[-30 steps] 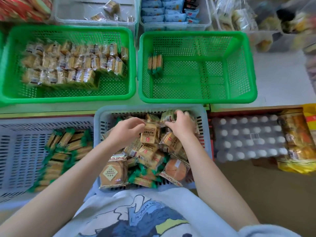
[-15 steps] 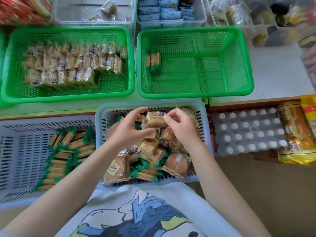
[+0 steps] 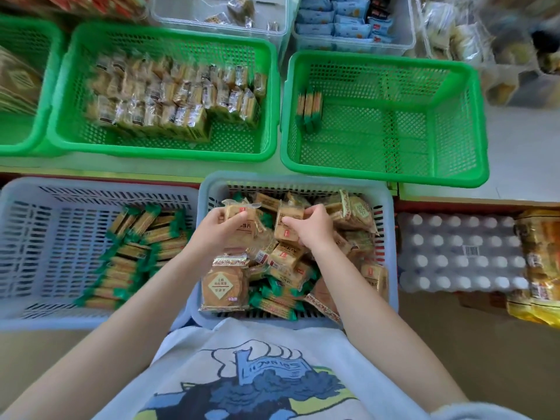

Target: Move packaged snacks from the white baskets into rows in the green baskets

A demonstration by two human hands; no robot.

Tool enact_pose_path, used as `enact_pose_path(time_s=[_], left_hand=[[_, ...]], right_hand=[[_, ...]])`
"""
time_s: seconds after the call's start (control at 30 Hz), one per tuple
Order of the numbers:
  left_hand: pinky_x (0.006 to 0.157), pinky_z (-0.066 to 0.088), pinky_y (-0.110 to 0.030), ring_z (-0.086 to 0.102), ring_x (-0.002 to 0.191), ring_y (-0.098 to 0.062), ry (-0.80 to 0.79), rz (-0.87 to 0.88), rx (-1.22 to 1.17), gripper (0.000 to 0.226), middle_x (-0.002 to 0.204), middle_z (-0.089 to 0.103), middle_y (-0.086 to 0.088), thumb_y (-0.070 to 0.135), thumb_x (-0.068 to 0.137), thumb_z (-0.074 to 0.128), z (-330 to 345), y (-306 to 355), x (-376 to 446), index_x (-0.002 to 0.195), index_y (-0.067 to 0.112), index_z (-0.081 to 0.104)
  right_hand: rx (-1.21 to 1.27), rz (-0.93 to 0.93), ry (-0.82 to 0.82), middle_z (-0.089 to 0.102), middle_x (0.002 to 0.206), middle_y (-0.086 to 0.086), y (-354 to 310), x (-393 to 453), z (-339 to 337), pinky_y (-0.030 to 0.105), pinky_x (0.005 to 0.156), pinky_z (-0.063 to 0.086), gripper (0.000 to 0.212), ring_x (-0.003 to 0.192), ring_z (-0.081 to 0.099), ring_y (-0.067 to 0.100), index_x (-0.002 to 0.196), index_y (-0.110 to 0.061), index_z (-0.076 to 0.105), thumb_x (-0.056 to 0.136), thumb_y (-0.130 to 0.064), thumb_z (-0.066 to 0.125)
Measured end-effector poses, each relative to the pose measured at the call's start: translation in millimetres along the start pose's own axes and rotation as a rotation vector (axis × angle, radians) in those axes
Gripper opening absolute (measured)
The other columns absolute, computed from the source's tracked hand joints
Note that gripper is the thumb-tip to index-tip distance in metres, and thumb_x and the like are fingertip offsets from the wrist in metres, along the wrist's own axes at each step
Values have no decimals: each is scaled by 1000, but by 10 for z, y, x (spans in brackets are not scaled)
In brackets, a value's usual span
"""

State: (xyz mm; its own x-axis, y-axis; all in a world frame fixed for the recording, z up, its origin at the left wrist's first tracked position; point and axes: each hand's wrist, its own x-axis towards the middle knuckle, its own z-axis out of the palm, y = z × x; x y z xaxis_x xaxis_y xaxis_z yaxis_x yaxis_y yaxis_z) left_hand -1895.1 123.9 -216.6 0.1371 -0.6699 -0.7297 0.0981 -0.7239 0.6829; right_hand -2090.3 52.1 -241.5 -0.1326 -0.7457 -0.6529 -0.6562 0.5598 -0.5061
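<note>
Reaching into the middle white basket [image 3: 391,237], the left hand [image 3: 216,230] grips a tan snack packet [image 3: 239,212] while the right hand [image 3: 309,228], just beside it, pinches another packet [image 3: 288,219]. Loose snacks fill this basket. Beyond, the left green basket [image 3: 163,34] holds rows of packets; the right green basket [image 3: 454,122] holds a few green-ended ones [image 3: 309,112].

There is only one view, from a camera worn on the person's head. It looks forward and steeply down, so the person's shirt [image 3: 257,374] fills the bottom edge and the white basket [image 3: 298,180] lies close below. The green baskets [image 3: 385,168] are farther ahead. The wide lens bends the outer edges.
</note>
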Motion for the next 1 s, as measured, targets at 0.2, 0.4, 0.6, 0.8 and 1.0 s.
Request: enact_pose_path(time_s=[0.2, 0.4, 0.6, 0.8, 1.0], left_hand=[[78, 61, -40, 73, 95, -26, -53, -8, -98, 40, 114, 71, -10, 47, 99, 56, -120, 48, 9, 124, 17, 56], [87, 58, -43, 74, 98, -26, -209, -32, -174, 45, 106, 76, -7, 53, 103, 36, -115, 382, -64, 117, 22, 66], [79, 61, -36, 73, 96, -26, -268, 146, -156, 53, 111, 74, -11, 43, 89, 63, -416, 542, -111, 130, 12, 55], [72, 58, -31, 72, 95, -26, -263, 190, -124, 31, 109, 75, -11, 33, 97, 60, -902, 708, -45, 125, 22, 64], [66, 61, -32, 75, 83, -16, -272, 235, 99, 31, 93, 78, -4, 31, 81, 80, -1329, 1076, 83, 109, 20, 75]], right_hand=[[279, -39, 17, 63, 105, -6, -78, -260, -80, 31, 75, 55, 49, 87, 63, 11, 122, -15, 58, 85, -40, 77], [465, -216, -179, 77, 97, 3, -441, -603, -166, 41, 77, 62, 24, 86, 74, 22, 103, -18, 69, 91, -38, 72], [476, -271, -249, 72, 110, 6, -843, -655, 167, 48, 83, 61, 26, 102, 71, 27, 115, -27, 66, 94, -42, 67], [467, -287, -307, 65, 125, 2, -1133, -701, 481, 49, 96, 55, 61, 111, 67, 20, 149, -31, 41, 95, -45, 64], [423, -364, -562, 70, 123, 14, -1479, -596, 361, 49, 94, 55, 40, 112, 67, 33, 131, -15, 62, 94, -29, 68]])
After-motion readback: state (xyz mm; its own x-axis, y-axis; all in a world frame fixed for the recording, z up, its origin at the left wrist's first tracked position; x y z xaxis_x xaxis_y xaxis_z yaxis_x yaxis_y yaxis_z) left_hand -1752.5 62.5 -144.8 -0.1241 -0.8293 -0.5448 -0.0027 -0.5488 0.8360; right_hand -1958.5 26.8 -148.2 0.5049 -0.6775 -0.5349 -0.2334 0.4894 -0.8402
